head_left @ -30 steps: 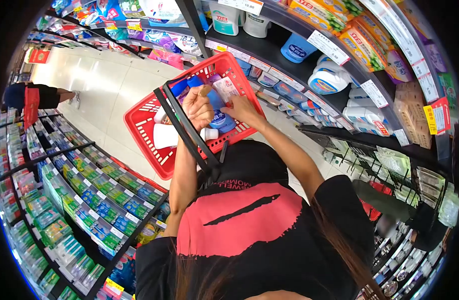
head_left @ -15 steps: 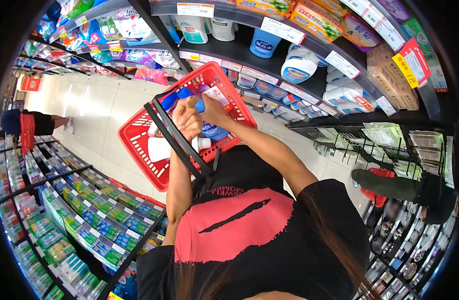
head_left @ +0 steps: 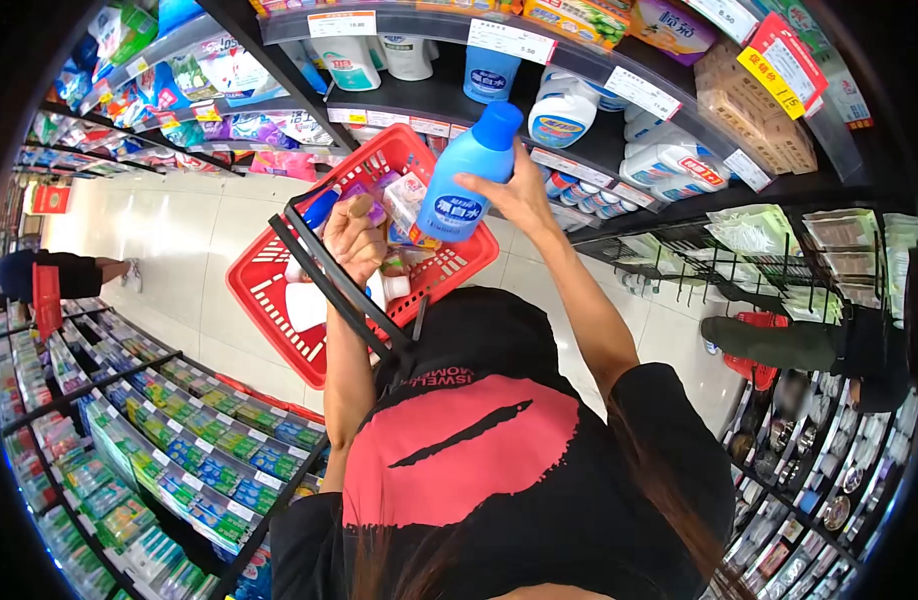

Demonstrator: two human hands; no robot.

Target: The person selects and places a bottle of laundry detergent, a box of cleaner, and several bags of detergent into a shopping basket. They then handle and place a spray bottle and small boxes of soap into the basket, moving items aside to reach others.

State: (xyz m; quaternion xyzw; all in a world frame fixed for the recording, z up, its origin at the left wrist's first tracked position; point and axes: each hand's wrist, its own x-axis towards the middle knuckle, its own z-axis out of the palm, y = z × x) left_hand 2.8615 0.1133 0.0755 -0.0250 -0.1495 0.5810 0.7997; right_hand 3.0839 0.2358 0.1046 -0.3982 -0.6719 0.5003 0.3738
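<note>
My right hand (head_left: 524,195) grips a blue bleach bottle (head_left: 469,175), its blue cap tilted up and away from me. The bottle is held above the right side of a red shopping basket (head_left: 404,145). Black basket handles (head_left: 344,285) loop over my left forearm. Fingers curled, my left hand (head_left: 354,240) hovers over the basket with nothing visible in it. Inside the basket lie a white bottle (head_left: 304,305), a blue-capped item (head_left: 320,208) and a white-and-purple package (head_left: 407,195), partly hidden by my hands.
Ahead is a shelf with another blue bottle (head_left: 491,75), white bottles (head_left: 562,112) and price labels. Shelves of small boxes (head_left: 204,440) run along the left. A person (head_left: 74,275) stands far left, another (head_left: 829,350) at right. Hanging packets (head_left: 749,235) are on a right rack.
My right hand has lifted the blue bleach bottle up out of the basket, toward the shelf side. My left hand has stayed over the basket, now apart from the bottle.
</note>
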